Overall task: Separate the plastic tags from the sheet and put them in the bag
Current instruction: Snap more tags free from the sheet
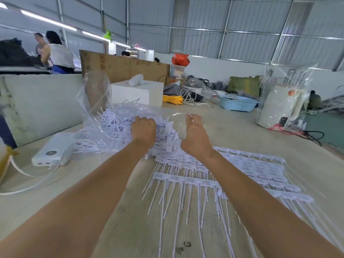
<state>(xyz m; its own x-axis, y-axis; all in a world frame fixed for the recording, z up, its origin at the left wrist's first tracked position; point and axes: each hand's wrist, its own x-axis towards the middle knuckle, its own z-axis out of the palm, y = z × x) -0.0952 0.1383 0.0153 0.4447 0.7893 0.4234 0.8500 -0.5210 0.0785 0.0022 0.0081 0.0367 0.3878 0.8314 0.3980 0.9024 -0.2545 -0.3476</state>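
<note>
You have only one view here: a wide-angle camera worn on your head, looking forward and down along both forearms to the pale wooden worktable [232,127]. It sits close to your hands (straight lines bow near the edges). Its upper half faces across the table to the far corrugated grey metal wall [251,25].
</note>
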